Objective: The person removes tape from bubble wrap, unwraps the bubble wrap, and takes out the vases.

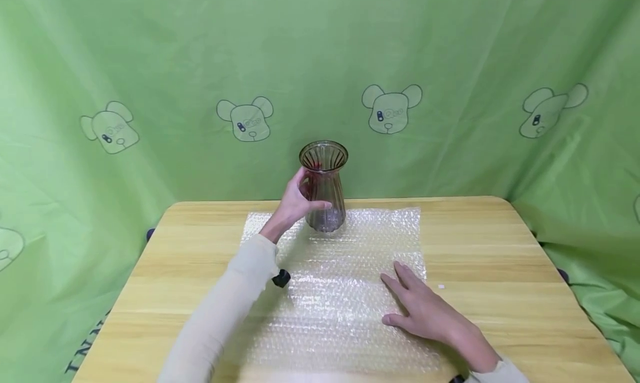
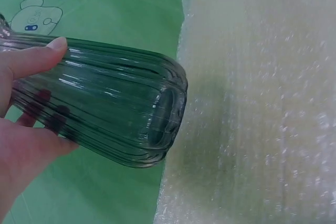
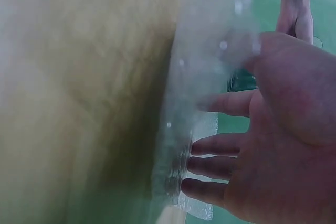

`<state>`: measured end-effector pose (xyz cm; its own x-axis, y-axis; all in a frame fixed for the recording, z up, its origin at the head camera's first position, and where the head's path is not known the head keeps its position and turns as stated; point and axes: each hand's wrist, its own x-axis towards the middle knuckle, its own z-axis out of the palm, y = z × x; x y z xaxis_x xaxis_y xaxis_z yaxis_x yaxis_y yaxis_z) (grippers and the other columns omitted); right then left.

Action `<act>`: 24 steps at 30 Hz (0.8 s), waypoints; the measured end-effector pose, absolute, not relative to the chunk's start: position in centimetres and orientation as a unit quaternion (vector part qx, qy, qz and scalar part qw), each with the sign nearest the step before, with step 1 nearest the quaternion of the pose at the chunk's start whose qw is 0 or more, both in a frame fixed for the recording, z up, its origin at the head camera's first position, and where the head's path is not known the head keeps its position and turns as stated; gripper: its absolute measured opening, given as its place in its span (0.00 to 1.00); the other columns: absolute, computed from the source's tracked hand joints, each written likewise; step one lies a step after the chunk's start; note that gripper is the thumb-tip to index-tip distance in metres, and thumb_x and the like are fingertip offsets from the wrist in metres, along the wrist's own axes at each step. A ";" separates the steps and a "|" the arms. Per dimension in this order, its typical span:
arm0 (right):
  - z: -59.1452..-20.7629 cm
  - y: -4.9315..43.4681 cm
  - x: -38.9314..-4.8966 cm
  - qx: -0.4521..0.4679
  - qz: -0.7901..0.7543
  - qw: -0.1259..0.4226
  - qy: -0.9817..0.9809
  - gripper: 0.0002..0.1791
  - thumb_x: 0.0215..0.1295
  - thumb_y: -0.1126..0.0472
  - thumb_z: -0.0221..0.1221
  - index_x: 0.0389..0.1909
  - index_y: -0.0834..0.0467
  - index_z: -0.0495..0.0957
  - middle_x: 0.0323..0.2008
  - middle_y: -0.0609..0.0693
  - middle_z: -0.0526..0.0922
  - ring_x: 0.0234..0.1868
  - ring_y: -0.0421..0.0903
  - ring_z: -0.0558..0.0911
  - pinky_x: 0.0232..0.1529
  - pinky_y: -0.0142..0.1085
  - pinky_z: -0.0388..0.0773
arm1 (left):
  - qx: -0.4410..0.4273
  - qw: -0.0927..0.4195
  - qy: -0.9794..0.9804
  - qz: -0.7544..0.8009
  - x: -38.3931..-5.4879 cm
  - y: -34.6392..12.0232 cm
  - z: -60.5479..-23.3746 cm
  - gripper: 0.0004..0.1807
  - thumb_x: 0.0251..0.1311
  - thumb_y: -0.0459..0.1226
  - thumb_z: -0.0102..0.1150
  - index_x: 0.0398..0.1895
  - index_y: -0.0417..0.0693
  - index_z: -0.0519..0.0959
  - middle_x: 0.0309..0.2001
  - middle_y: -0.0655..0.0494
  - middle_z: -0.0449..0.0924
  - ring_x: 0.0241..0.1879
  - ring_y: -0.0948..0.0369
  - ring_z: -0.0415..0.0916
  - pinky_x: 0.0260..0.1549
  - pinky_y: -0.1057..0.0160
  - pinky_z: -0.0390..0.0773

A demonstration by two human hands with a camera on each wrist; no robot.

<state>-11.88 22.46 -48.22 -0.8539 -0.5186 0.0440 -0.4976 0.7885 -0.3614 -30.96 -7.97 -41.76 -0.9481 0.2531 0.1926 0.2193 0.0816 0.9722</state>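
Observation:
My left hand [image 1: 295, 202] grips a ribbed, tinted clear glass vase [image 1: 326, 191] around its side, thumb on the near face. The vase stands upright over the far part of a bubble wrap sheet [image 1: 345, 316]. In the left wrist view, the vase's [image 2: 110, 98] base faces the sheet [image 2: 252, 103]; whether they touch I cannot tell. My right hand [image 1: 430, 311] is at the sheet's right side, fingers spread and fairly straight. In the right wrist view, the fingers of that hand [image 3: 283, 129] lie close to the blurred wrap [image 3: 181, 103].
The wrap lies on a light wooden table [image 1: 475, 233]. A green curtain [image 1: 320, 49] with bear-head drawings hangs behind the table and around its sides. To the right of the sheet lies a tiny white piece [image 1: 441, 287].

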 end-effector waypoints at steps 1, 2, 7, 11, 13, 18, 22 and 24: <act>-48.2 22.5 -11.8 -0.270 -0.179 0.024 0.946 0.47 0.63 0.40 0.68 0.74 0.64 0.67 0.74 0.76 0.55 0.74 0.73 0.59 0.70 0.64 0.63 | 0.163 0.007 0.736 0.656 -31.2 -7.9 -41.8 0.56 0.40 0.20 0.79 0.75 0.59 0.65 0.66 0.52 0.73 0.64 0.49 0.74 0.68 0.50 0.71; -48.1 22.5 -11.7 -0.272 -0.174 0.018 0.946 0.47 0.63 0.40 0.68 0.73 0.64 0.67 0.74 0.76 0.56 0.73 0.72 0.60 0.70 0.64 0.63 | 0.165 0.004 0.736 0.656 -31.4 -7.8 -41.8 0.56 0.40 0.21 0.79 0.74 0.58 0.65 0.66 0.52 0.74 0.64 0.49 0.74 0.68 0.50 0.71; -48.3 22.8 -11.1 -0.274 -0.160 -0.007 0.948 0.47 0.61 0.38 0.69 0.72 0.64 0.69 0.73 0.75 0.60 0.72 0.72 0.63 0.67 0.64 0.67 | 0.156 -0.004 0.740 0.655 -32.4 -7.3 -42.1 0.55 0.39 0.22 0.79 0.74 0.59 0.65 0.67 0.53 0.74 0.65 0.50 0.73 0.69 0.49 0.70; -48.4 22.9 -10.7 -0.274 -0.161 -0.016 0.948 0.46 0.60 0.38 0.69 0.72 0.63 0.70 0.72 0.74 0.62 0.71 0.72 0.64 0.66 0.65 0.69 | 0.154 0.001 0.738 0.657 -32.8 -7.0 -42.2 0.57 0.39 0.21 0.79 0.75 0.60 0.65 0.67 0.53 0.74 0.65 0.49 0.73 0.69 0.49 0.70; -48.4 23.0 -10.4 -0.274 -0.162 -0.015 0.948 0.46 0.60 0.38 0.69 0.72 0.62 0.70 0.72 0.73 0.62 0.71 0.71 0.64 0.65 0.65 0.70 | 0.156 0.002 0.736 0.659 -33.0 -6.9 -42.2 0.58 0.39 0.21 0.79 0.76 0.61 0.64 0.68 0.53 0.73 0.66 0.50 0.73 0.69 0.49 0.69; -48.4 23.3 -9.7 -0.273 -0.159 -0.016 0.949 0.46 0.59 0.37 0.69 0.71 0.61 0.71 0.72 0.72 0.62 0.71 0.71 0.66 0.64 0.64 0.72 | 0.162 0.005 0.731 0.663 -33.7 -6.8 -42.5 0.58 0.40 0.20 0.78 0.76 0.61 0.63 0.69 0.53 0.72 0.68 0.50 0.70 0.70 0.48 0.67; -48.4 23.4 -9.3 -0.269 -0.161 -0.017 0.949 0.47 0.59 0.35 0.69 0.72 0.60 0.71 0.73 0.71 0.62 0.71 0.70 0.66 0.63 0.65 0.72 | 0.164 0.006 0.726 0.667 -34.0 -6.7 -42.7 0.58 0.40 0.19 0.77 0.76 0.61 0.63 0.69 0.53 0.72 0.67 0.50 0.71 0.69 0.48 0.69; -48.4 23.5 -9.1 -0.267 -0.162 -0.019 0.950 0.47 0.59 0.34 0.68 0.72 0.59 0.71 0.73 0.71 0.62 0.71 0.70 0.66 0.63 0.65 0.72 | 0.164 0.006 0.727 0.667 -34.2 -6.6 -42.9 0.58 0.40 0.19 0.77 0.75 0.61 0.64 0.69 0.53 0.72 0.67 0.50 0.72 0.69 0.49 0.70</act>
<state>-9.13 23.48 -48.44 -0.8570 -0.5006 0.1222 -0.5128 0.8053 -0.2974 -34.18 -6.60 -42.89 -0.9460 0.2462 0.2107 0.2309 0.0562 0.9713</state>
